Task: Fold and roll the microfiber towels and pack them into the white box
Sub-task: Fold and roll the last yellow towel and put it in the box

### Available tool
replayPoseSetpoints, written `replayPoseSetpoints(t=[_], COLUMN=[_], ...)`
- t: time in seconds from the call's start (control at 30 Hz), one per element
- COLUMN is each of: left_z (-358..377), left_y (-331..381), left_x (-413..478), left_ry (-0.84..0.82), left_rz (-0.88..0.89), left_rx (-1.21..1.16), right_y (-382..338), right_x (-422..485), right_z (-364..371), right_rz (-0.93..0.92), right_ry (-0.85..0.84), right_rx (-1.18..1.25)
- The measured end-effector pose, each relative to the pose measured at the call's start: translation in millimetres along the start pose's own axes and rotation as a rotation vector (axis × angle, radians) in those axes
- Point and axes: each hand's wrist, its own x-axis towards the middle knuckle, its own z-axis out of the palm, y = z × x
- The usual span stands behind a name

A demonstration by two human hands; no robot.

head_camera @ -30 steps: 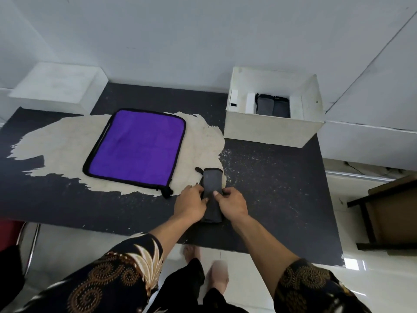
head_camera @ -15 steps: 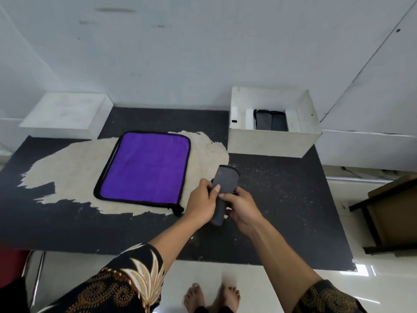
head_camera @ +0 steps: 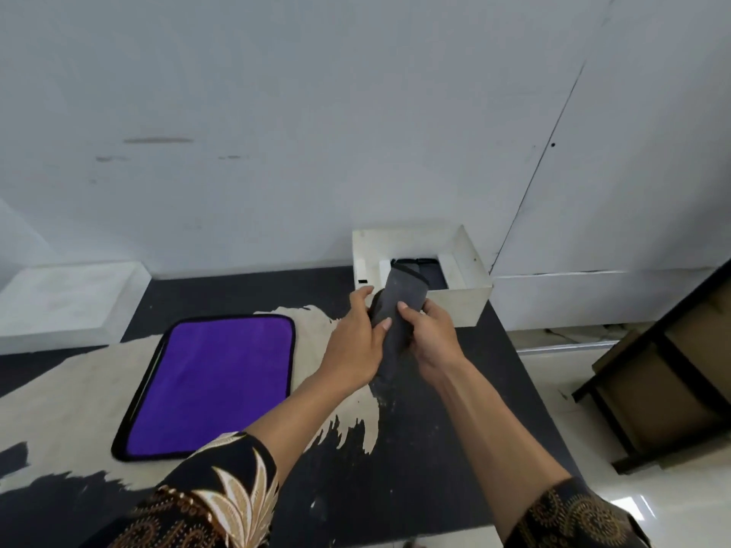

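Our left hand (head_camera: 356, 342) and right hand (head_camera: 431, 338) both grip the rolled grey towel (head_camera: 405, 294) — its long axis points one o'clock, toward the white box (head_camera: 461, 306).

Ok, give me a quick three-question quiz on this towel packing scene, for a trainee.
1. True or false: the purple towel lies flat on the table.
2. The grey rolled towel is held by: A) one hand, B) both hands, C) neither.
3. What is already inside the white box?

Key: 1 true. 2 B: the left hand and right hand grip it. 3 dark rolled towels.
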Motion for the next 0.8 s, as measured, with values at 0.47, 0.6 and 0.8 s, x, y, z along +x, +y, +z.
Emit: replayPoseSetpoints(t=[0.47, 0.6, 0.8], left_z=[48.9, 74.5, 132.6], left_y=[27.4, 7.7, -10.6], left_x=[157.6, 205.4, 245.1], left_ry=[-0.139, -0.176, -0.349], left_rz=[-0.151, -0.296, -0.402], left_rx=[0.048, 0.103, 0.063], right_y=[-83.6, -94.8, -103.1], right_x=[192.3, 258.7, 320.3], right_z=[-38.1, -44.6, -77.2], right_rz=[-0.151, -0.231, -0.302], right_ry=[0.014, -0.082, -0.247], right_rx=[-0.336, -0.671, -1.472])
